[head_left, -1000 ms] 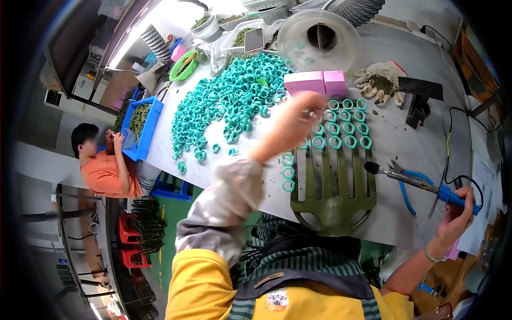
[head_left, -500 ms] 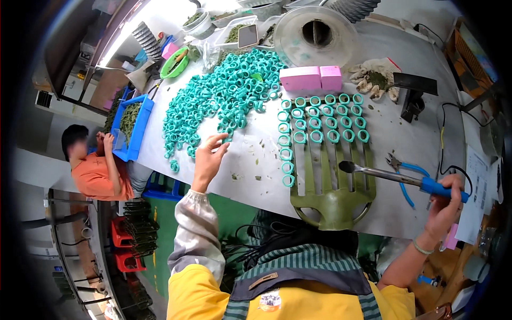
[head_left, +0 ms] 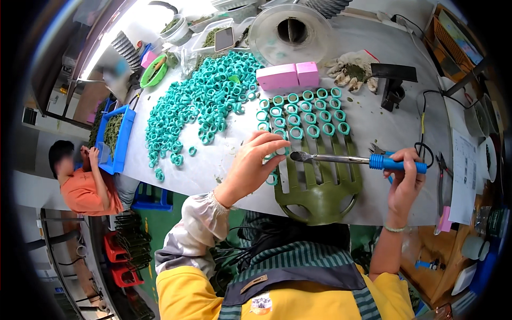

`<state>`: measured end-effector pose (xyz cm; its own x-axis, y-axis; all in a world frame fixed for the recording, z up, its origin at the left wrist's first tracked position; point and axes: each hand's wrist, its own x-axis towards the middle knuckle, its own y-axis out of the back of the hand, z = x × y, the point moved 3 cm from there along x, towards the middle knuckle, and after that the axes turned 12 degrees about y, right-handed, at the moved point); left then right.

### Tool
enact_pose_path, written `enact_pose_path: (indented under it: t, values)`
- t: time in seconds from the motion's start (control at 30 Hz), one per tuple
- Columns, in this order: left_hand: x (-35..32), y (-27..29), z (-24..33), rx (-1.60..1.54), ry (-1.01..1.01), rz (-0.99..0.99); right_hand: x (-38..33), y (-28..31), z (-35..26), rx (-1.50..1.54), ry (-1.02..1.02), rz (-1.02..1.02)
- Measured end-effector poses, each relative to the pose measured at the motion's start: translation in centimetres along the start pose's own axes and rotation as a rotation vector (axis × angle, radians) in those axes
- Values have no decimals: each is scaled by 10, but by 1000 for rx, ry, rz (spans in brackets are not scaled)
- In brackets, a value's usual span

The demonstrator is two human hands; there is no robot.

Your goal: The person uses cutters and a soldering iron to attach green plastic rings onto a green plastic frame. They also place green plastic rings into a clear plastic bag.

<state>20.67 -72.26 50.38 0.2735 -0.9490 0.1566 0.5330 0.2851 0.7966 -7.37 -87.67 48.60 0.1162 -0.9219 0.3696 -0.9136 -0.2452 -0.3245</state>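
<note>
White bench (head_left: pixel 213 165): left hand (head_left: pixel 250 165) pinches teal ring (head_left: pixel 272 179) beside green rack (head_left: pixel 314 181); right hand (head_left: pixel 404 178) fisted round soldering iron (head_left: pixel 357 159) over rack.

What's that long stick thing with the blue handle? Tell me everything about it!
The soldering-iron-like tool has a thin grey metal shaft, a darker blunt tip and a ribbed blue grip. It lies nearly level above the green slotted rack. The right hand grips its handle. Its tip points at the left hand, whose fingers pinch by a teal ring.
</note>
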Motion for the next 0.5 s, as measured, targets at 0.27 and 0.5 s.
enact_pose_path:
  t: [0.27,0.5]
  values:
    - [6,-9,-9,86,36,-26,-1,-14,15,79,-39,-44]
    - [8,-5,-7,22,-12,-30,10,8,-12,-4,0,27]
